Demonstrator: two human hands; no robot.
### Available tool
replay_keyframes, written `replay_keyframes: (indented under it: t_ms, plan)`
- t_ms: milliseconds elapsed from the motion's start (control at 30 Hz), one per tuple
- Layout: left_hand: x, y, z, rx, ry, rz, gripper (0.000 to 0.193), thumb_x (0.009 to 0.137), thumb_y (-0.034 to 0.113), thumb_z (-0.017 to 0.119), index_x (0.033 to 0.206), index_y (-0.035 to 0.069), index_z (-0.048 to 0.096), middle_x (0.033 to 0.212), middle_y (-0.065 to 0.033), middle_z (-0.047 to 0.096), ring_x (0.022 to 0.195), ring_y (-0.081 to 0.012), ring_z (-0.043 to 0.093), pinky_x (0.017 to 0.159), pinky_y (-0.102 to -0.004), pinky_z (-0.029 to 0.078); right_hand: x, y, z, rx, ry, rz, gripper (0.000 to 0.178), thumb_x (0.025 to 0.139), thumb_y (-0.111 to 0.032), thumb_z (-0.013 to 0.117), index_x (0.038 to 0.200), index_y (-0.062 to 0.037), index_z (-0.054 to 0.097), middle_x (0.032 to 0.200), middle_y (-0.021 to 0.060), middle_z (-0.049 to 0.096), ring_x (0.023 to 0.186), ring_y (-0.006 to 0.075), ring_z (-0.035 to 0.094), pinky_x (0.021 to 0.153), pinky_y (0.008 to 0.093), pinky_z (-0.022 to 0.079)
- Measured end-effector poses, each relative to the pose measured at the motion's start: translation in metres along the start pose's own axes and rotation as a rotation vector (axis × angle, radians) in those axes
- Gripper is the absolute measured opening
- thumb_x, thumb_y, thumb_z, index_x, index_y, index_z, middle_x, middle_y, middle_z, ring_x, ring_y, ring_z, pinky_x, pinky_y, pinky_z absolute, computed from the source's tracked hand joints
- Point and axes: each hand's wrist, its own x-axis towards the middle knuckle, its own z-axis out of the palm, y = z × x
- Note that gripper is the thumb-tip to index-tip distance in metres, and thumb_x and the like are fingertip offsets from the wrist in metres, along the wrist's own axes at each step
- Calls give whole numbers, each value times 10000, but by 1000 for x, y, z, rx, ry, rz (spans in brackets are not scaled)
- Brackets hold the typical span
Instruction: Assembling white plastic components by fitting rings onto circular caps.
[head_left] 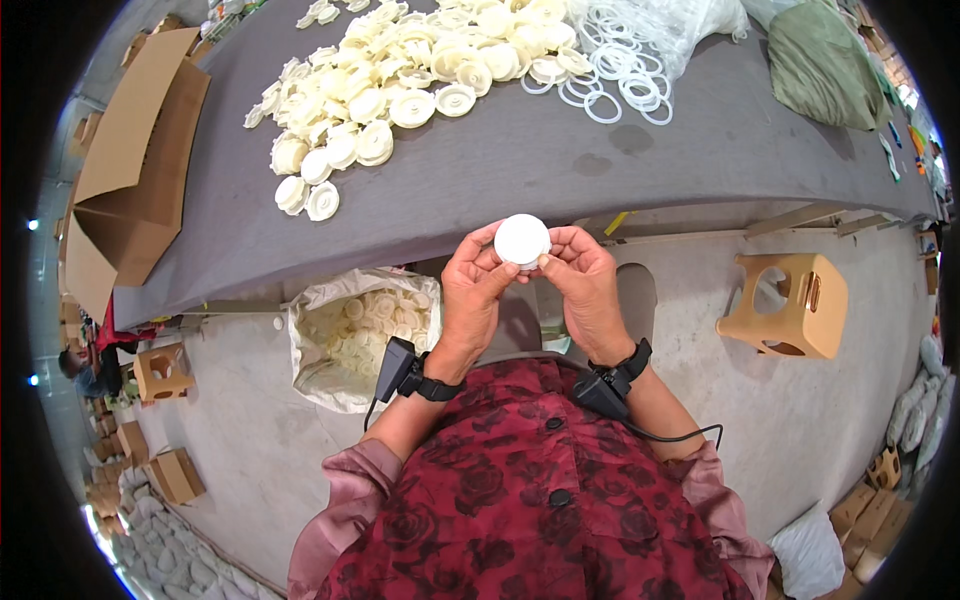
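Note:
Between both hands, just off the table's near edge, I hold a round white plastic cap (pixel 522 240) with its flat face up. My left hand (pixel 473 285) grips its left side, the thumb at the lower rim and the fingers curled behind. My right hand (pixel 588 285) pinches the opposite side the same way. Farther off on the grey-covered table (pixel 480 170) lies a heap of cream-coloured round plastic caps (pixel 375 90). Right of that heap, translucent sealing rings (pixel 640 85) spill from a clear plastic bag (pixel 700 30).
An open white sack (pixel 305 350) of similar caps stands on the floor at my left. An open cardboard box (pixel 140 150) is by the table's left end. A tan plastic stool (pixel 800 305) stands at right; a green cloth bundle (pixel 825 65) lies on the table. Another person (pixel 90 370) is far left.

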Motion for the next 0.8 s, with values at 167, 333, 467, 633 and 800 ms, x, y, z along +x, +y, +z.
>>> replay_keyframes:
  t_ms: [167, 333, 467, 633, 800]
  plan:
    - [1, -1, -1, -18, 28, -23, 496, 910, -14, 676, 1369, -23, 489, 1144, -132, 694, 890, -133, 650, 788, -263, 534, 0, 2, 5, -3, 1, -18, 252, 916, 23, 649, 1156, 30, 571, 1021, 89, 666, 894, 119, 648, 822, 277, 550]
    - [-1, -3, 9, -44, 23, 50, 538, 887, -65, 669, 1386, -26, 473, 1228, -145, 658, 1066, -169, 653, 922, -296, 539, 0, 2, 9, -80, 5, -86, 271, 909, 34, 651, 1169, 26, 573, 1033, 70, 663, 925, 109, 640, 829, 261, 546]
    - [0, -4, 11, -30, -1, 56, 582, 867, -95, 667, 1405, -35, 453, 1269, -159, 636, 1147, -187, 631, 982, -317, 524, -1, 4, 4, -139, 35, -123, 244, 908, 36, 648, 1145, 35, 591, 1037, 71, 669, 922, 106, 640, 822, 256, 544]
    - [0, -1, 8, -59, -20, 7, 598, 882, -82, 626, 1443, -73, 419, 1258, -163, 643, 1050, -166, 650, 895, -293, 539, -1, 3, 3, -145, 18, -136, 220, 915, 45, 619, 1135, 42, 601, 1039, 85, 678, 904, 108, 648, 801, 260, 548]
    - [1, 5, 6, -20, -12, 21, 546, 890, -58, 595, 1418, -83, 458, 1211, -157, 669, 978, -152, 659, 838, -280, 539, -2, -1, 1, -137, -11, -153, 234, 911, 73, 601, 1144, 57, 600, 1065, 104, 672, 927, 123, 652, 808, 265, 552]
